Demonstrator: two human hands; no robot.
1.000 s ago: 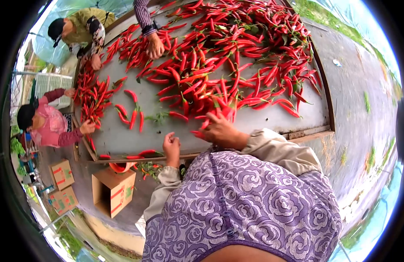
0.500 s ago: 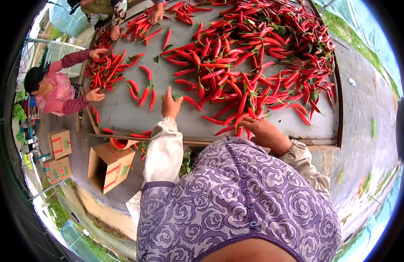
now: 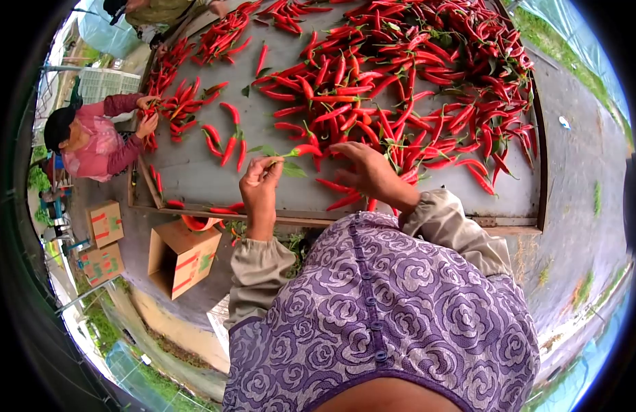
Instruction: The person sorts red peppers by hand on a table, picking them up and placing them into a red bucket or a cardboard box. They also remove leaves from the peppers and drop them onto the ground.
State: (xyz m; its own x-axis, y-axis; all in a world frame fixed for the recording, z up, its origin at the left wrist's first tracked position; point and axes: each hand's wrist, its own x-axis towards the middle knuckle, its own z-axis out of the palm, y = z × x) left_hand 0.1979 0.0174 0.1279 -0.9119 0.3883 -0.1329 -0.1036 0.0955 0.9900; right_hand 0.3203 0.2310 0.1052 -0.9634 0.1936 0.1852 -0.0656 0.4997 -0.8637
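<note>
A big heap of red chili peppers (image 3: pixel 400 75) covers a grey sorting table (image 3: pixel 194 175) in front of me. My left hand (image 3: pixel 259 182) pinches the green stem of one red chili (image 3: pixel 305 150) and holds it just above the table. My right hand (image 3: pixel 369 172) reaches over the near edge of the heap, fingers spread on the peppers, holding nothing that I can see. A few single chilies (image 3: pixel 225 147) lie apart to the left of my hands.
A person in pink (image 3: pixel 91 141) sorts chilies at the table's left end; another person (image 3: pixel 149 10) stands at the far corner. An open cardboard box (image 3: pixel 184 257) and an orange bowl (image 3: pixel 194 223) sit below the table's near edge. Two more boxes (image 3: pixel 101 240) lie on the ground at left.
My left hand reached out over the table, took a chili by its stem and drew back toward me. My right hand moved from the table's edge up onto the heap.
</note>
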